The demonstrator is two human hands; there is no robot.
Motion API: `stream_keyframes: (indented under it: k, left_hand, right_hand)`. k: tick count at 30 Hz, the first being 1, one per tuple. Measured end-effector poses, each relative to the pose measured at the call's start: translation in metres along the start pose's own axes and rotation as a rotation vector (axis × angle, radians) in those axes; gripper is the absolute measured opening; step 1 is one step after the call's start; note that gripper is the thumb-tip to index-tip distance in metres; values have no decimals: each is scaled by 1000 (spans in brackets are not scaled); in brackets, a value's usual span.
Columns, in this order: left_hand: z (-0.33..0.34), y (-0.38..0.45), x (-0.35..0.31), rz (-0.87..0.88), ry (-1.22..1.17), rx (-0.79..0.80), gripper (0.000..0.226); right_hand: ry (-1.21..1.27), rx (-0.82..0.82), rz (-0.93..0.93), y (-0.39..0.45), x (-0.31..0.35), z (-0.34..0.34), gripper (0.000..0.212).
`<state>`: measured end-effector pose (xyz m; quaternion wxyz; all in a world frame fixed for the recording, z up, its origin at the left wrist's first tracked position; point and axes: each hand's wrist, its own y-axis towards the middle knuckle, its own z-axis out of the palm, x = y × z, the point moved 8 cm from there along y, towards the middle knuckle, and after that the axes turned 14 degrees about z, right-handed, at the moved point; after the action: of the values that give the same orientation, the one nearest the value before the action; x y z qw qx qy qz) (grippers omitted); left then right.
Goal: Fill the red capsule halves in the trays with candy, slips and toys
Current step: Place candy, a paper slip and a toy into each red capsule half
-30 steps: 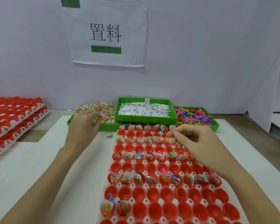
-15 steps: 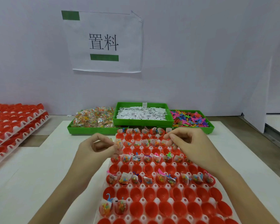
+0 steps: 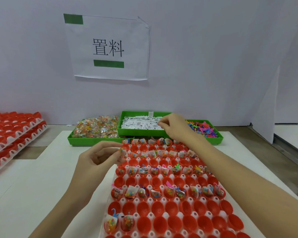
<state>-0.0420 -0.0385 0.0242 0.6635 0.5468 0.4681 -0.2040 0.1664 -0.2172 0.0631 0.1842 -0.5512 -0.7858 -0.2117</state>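
My left hand (image 3: 100, 158) pinches a candy packet (image 3: 122, 152) over the tray (image 3: 162, 201); my right hand (image 3: 175, 127) pinches slips (image 3: 141, 123) in their bin.

Tray of red capsule halves (image 3: 169, 208) with three green bins behind.
Alternate rows hold candy packets (image 3: 132, 193); bins hold candy (image 3: 96, 127), slips (image 3: 141, 124), toys (image 3: 205, 129).

The person's left hand (image 3: 100, 158) and right hand (image 3: 176, 127) were bare, with no gloves, rings or watch. Both forearms were uncovered as far as the frame showed; no sleeve reached into view. Fingernails were short and unpainted.
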Motion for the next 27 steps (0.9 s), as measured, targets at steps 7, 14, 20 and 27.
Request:
stream_keyframes:
  k: [7,14,20,27]
  left_hand:
    - [3,-1,4,-12,18,7,21]
    - [1,0,3,-13,-20,-2,22]
    - [6,-1,3,-36,-50,5,17]
    - [6,-2,4,-52,-48,5,19]
  right_hand:
    - [-197,92,83,43,6,31,49]
    - [-237,24,87,50,12,31,16]
    - [-273,-140,16,41,10,18,35]
    - [-58,-173,38,35,-13,8,13]
